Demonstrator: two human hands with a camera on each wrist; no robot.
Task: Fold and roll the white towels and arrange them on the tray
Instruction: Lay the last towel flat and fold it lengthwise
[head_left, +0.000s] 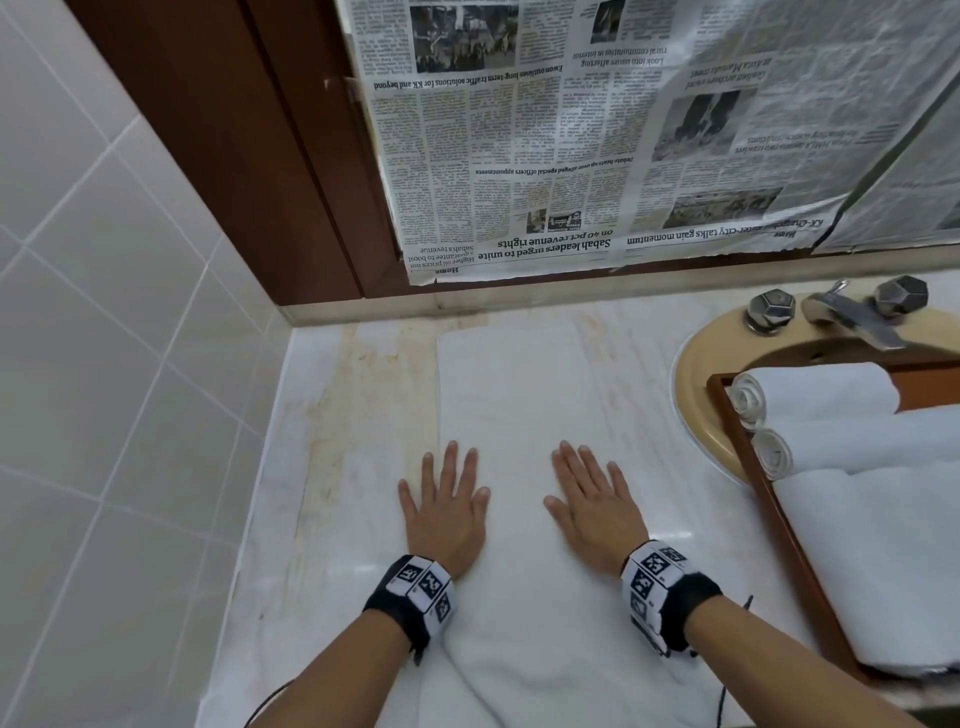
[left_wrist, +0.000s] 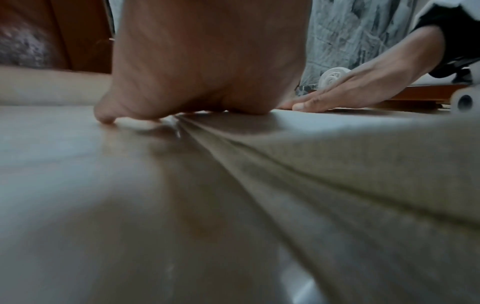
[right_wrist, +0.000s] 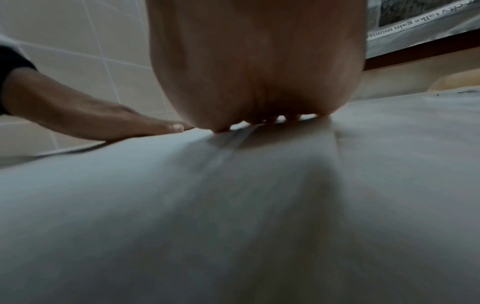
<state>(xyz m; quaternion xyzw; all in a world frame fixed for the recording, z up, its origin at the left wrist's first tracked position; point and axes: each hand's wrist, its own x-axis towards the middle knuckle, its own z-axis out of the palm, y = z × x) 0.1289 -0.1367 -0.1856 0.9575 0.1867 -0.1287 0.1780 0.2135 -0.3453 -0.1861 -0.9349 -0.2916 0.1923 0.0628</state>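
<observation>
1. You had your left hand (head_left: 445, 506) pressed flat, fingers straight and spread, on the left edge of the folded white towel (head_left: 519, 415); its thumb lay off the towel on the bare countertop (head_left: 322, 467).
2. Your right hand (head_left: 592, 499) lay flat too, fingers straight, on the towel nearer its right side. The two hands were apart, with a strip of towel between them.
3. The towel ran as a long band from the countertop's near edge towards the back wall, stopping short of it.
4. Open marble lay to the towel's left, up to the tiled wall (head_left: 104, 312).
5. To the right, the wooden tray (head_left: 769, 499) sat over the sink (head_left: 696, 374), near the towel's right edge, carrying two rolled towels (head_left: 815, 395) and a flat folded one (head_left: 883, 561).
6. A newspaper (head_left: 597, 130) hung behind the countertop's far edge.
</observation>
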